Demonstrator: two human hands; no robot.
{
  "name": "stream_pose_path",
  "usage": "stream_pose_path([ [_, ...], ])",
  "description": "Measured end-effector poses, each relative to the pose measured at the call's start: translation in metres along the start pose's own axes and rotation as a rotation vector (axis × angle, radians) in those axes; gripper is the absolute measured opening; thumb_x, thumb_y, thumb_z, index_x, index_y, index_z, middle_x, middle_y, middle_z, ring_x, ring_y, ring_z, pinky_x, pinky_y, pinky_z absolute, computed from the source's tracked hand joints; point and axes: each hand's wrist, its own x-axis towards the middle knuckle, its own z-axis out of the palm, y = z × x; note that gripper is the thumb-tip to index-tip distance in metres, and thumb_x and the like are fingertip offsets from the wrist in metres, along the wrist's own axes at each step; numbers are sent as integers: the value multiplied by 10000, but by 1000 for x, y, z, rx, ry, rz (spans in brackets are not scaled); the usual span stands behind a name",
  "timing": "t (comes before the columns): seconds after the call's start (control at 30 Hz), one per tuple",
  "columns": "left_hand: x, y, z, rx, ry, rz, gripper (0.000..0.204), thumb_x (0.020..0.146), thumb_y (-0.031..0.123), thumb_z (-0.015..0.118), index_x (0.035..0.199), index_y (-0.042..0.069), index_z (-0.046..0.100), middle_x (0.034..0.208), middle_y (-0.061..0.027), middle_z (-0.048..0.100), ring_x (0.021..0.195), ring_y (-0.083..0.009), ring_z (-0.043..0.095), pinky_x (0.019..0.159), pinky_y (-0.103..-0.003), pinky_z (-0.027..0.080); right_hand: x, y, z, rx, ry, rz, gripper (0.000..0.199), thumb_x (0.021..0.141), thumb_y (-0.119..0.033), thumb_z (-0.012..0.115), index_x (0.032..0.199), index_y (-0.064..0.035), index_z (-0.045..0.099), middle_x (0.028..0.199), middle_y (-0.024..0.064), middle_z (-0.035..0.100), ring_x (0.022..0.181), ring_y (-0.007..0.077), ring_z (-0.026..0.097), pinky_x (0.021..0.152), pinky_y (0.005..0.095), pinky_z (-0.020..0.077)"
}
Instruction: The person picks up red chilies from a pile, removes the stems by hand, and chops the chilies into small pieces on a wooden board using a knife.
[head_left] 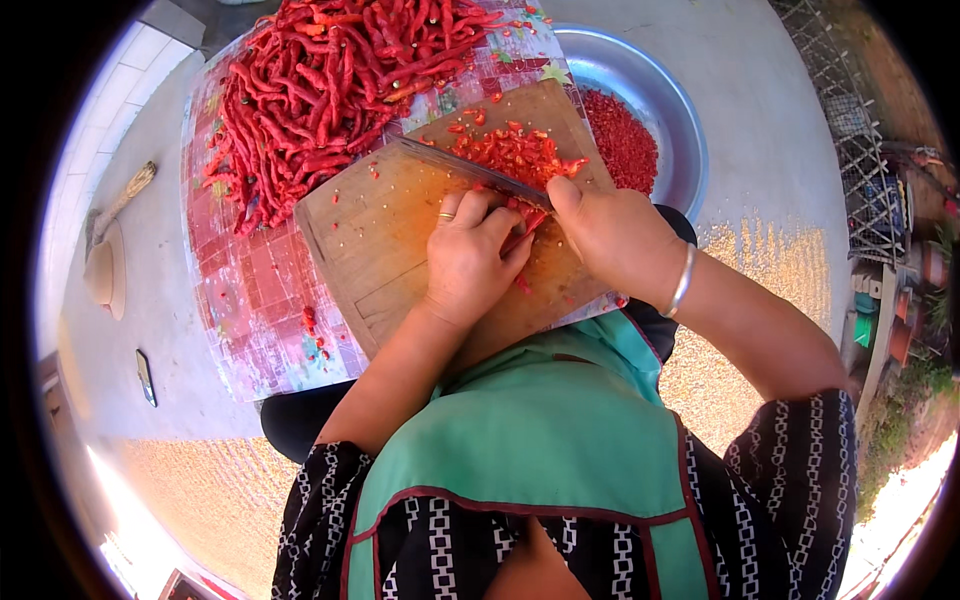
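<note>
At a cloth-covered table [255,310], a heap of whole red chillies [320,90] covers the far left side, while a wooden board [385,275] lies aslant on the near right and a metal basin [680,130] of chopped red bits stands just beyond it. My right forearm [760,325] angles in from the right, elbow bent outward; my left forearm [395,365] slopes up from below. My right hand [612,232] is a fist wrapped around the handle, thumb uppermost; my left hand [468,250] lies over the board, knuckles up, fingers curled and pinching. The gripped knife [455,164] points away to the left, its blade passing just beyond those fingers. Cut pieces [510,150] lie on its far side; chilli strips [533,217] sit in my left pinch.
</note>
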Motion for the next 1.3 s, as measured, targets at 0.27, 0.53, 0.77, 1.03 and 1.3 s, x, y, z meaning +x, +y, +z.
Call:
stream_pose_path([
  [0.27, -7, 2, -3, -5, 13, -32, 196, 660, 116, 793, 817, 101, 676, 924, -87, 580, 856, -305, 547, 721, -402, 489, -19, -10, -36, 32, -73, 48, 208, 847, -63, 548, 993, 1, 413, 790, 212, 610, 654, 408, 611, 554, 491, 475],
  [0.53, -2, 1, -4, -20, 3, 7, 196, 679, 121, 782, 846, 93, 682, 931, -89, 586, 865, -306, 558, 731, -398, 499, 8, -5, 10, 25, 113, -70, 197, 839, -57, 551, 975, 4, 421, 796, 207, 609, 655, 404, 606, 552, 479, 482],
  [0.77, -9, 1, -7, -11, 14, -14, 201, 682, 117, 788, 854, 94, 687, 915, -96, 575, 851, -304, 557, 722, -397, 491, -20, -13, -34, 30, -25, 26, 157, 830, -51, 536, 940, -6, 433, 762, 194, 617, 654, 395, 628, 540, 469, 497],
  [1.03, -6, 2, -4, 0, -10, -7, 199, 693, 118, 780, 865, 91, 683, 955, -102, 575, 884, -309, 553, 745, -402, 494, 1, -4, 11, 105, 58, -37, 144, 860, -51, 524, 945, -19, 412, 765, 194, 602, 662, 399, 616, 541, 481, 479],
  [1.3, -13, 7, -17, -13, -33, 18, 237, 704, 136, 800, 889, 67, 670, 995, -134, 571, 908, -331, 558, 789, -398, 490, 2, -5, 16, 67, 116, -49, 134, 861, -61, 528, 935, -20, 423, 718, 172, 603, 632, 385, 620, 522, 477, 488],
])
